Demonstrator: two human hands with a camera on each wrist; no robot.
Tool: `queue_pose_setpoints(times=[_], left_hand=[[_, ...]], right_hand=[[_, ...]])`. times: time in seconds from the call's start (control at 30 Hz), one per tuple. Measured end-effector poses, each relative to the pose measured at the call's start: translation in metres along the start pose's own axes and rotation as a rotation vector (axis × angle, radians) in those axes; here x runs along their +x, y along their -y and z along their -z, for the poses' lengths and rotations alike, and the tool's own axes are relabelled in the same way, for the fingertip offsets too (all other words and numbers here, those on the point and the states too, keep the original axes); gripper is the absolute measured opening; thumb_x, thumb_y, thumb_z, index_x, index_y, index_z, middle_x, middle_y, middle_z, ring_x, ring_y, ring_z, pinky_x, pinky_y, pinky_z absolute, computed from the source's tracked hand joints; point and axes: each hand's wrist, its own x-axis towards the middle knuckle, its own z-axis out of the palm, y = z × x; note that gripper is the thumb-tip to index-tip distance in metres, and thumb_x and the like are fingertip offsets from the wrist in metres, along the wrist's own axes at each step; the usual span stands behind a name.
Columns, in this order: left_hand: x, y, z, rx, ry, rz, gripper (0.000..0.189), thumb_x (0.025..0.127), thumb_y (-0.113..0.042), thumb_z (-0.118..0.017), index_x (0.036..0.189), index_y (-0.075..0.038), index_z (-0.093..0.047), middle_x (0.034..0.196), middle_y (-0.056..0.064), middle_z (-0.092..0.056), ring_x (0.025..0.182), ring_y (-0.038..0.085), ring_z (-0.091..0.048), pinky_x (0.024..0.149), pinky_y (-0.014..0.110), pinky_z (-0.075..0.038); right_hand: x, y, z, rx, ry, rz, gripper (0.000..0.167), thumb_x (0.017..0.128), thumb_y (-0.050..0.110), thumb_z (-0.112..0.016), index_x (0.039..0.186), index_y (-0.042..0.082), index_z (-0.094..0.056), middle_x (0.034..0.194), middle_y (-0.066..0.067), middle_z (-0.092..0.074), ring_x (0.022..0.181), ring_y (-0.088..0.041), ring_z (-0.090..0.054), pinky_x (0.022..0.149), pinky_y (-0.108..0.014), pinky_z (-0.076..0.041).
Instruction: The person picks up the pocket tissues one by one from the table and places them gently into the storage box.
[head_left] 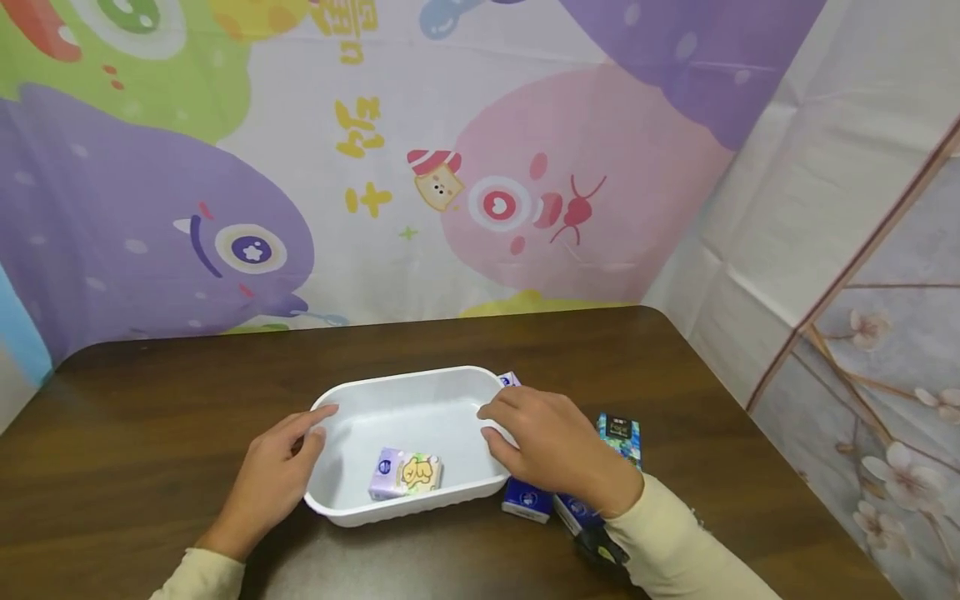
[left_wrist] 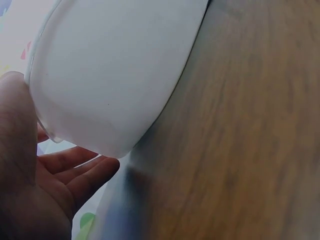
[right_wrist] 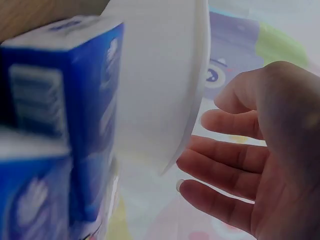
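Note:
A white plastic tray (head_left: 405,390) sits on the table with a lavender and cream tissue pack (head_left: 405,473) lying in it, a bear cartoon on its front. At the tray's left end is my left hand (head_left: 279,467), thumb and index finger over the rim, the other fingers extended along the outer wall (left_wrist: 105,90). Across the right rim reaches my right hand (head_left: 551,437), fingers loosely bent. In the right wrist view, its thumb stands apart from the rim (right_wrist: 204,75) and the lower fingertips are close beside it. Neither hand touches the pack.
Right of the tray, partly under my right forearm, lie blue tissue packs (head_left: 527,500) and a blue-green pack (head_left: 621,437) with a black label. Another pack (head_left: 510,379) peeks out behind the tray. The brown table (head_left: 187,375) ends at a cartoon-printed cloth (head_left: 405,275).

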Motion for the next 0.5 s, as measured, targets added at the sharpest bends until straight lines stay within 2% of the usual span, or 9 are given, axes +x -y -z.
queue_pose_setpoints(times=[0.1,0.27,0.5], left_hand=[[0.0,0.0,0.0,0.003,0.009,0.009,0.03,0.103,-0.016,-0.055,0.129,-0.013,-0.069,0.121,0.007,-0.069,0.097,0.019,-0.059,0.081,0.019,-0.044],[0.0,0.0,0.002,-0.007,0.016,0.003,0.03,0.104,-0.018,-0.055,0.129,-0.013,-0.069,0.122,0.009,-0.068,0.101,0.021,-0.059,0.082,0.02,-0.044],[0.0,0.0,0.001,-0.019,0.012,-0.011,0.029,0.103,-0.016,-0.056,0.129,-0.012,-0.069,0.121,0.009,-0.068,0.102,0.021,-0.06,0.082,0.015,-0.041]], right_hand=[[-0.005,-0.005,-0.001,-0.005,-0.018,-0.021,0.018,0.094,0.028,-0.066,0.1,0.014,-0.075,0.094,0.003,-0.067,0.08,-0.012,-0.062,0.066,-0.031,-0.055],[-0.011,-0.011,-0.002,-0.005,-0.046,-0.015,0.016,0.092,0.026,-0.067,0.098,0.013,-0.074,0.093,0.002,-0.067,0.08,-0.013,-0.062,0.066,-0.032,-0.056],[-0.016,-0.02,0.002,0.0,-0.012,-0.068,0.016,0.094,0.027,-0.066,0.099,0.015,-0.076,0.094,0.003,-0.068,0.08,-0.011,-0.062,0.067,-0.031,-0.056]])
